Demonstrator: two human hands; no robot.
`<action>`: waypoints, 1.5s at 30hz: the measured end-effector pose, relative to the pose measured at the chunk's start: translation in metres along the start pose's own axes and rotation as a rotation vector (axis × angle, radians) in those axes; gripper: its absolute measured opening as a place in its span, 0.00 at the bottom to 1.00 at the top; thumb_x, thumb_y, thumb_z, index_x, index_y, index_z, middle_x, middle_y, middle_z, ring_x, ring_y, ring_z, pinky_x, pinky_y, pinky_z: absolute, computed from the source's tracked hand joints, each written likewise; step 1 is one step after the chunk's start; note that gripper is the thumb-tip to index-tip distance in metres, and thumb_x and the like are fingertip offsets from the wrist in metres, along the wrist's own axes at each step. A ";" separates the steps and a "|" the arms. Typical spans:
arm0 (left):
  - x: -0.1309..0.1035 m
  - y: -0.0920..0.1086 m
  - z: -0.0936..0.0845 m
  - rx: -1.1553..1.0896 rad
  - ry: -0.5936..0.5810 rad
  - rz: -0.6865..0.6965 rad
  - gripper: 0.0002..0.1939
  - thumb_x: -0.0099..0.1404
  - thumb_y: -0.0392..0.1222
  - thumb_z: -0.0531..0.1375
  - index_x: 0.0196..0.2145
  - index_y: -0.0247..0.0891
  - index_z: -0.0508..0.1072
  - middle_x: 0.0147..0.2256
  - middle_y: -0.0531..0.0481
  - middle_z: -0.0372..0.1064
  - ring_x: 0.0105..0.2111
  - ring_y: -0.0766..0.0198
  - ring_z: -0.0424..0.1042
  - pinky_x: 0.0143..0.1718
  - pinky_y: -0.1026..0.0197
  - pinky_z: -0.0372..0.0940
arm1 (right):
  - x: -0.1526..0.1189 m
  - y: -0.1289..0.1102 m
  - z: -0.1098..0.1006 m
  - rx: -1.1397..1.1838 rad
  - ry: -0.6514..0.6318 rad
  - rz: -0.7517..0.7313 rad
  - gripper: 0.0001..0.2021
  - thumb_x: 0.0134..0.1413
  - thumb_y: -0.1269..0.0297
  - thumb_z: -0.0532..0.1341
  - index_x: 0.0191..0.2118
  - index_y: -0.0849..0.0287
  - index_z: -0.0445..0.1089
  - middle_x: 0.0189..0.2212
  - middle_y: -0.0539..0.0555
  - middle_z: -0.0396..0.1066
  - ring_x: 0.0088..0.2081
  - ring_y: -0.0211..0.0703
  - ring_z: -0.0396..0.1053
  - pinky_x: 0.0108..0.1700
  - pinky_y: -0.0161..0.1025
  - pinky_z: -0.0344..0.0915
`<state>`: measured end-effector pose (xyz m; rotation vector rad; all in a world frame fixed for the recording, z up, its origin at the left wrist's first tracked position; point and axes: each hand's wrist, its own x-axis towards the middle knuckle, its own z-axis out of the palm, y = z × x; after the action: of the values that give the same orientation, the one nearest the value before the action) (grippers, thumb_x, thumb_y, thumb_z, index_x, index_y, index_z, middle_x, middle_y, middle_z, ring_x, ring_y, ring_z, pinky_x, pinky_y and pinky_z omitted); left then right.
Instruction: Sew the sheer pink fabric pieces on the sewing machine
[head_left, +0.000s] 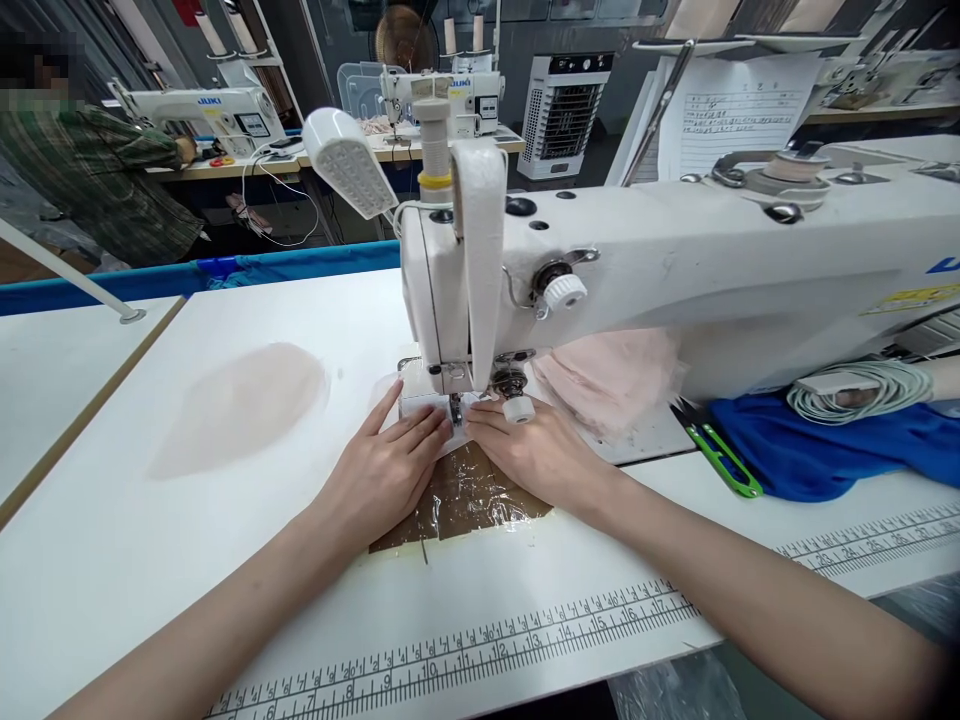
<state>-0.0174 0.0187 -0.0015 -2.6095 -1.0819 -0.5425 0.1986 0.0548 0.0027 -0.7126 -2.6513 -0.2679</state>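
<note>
My left hand (394, 465) lies flat with its fingers spread, just left of the presser foot (456, 408) of a white sewing machine (637, 270). From the other side my right hand (544, 455) reaches in, fingers stretched out flat, its tips partly behind a white knob (518, 409). Between and under the fingertips is a thin, pale sheer fabric (454, 440), mostly covered by the hands. Below both palms a brown panel under shiny clear tape (472, 495) is set in the tabletop.
A sheer pink fabric piece (247, 410) lies at left; more pink fabric (611, 375) is bunched under the machine arm. Green-handled thread snips (724, 460) sit beside a blue cloth (825, 450). A ruler strip (480, 650) runs along the front edge. A person (97, 180) works behind.
</note>
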 end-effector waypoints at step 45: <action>-0.003 -0.005 -0.002 -0.192 -0.040 -0.041 0.23 0.67 0.27 0.46 0.54 0.41 0.69 0.46 0.44 0.70 0.51 0.55 0.67 0.56 0.43 0.62 | 0.000 -0.021 -0.009 0.034 -0.091 0.281 0.11 0.65 0.64 0.52 0.43 0.64 0.69 0.39 0.61 0.73 0.43 0.50 0.69 0.39 0.42 0.66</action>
<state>-0.0236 0.0196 0.0000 -2.7784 -1.1505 -0.6358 0.1902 0.0344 0.0095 -1.0956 -2.5889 -0.1151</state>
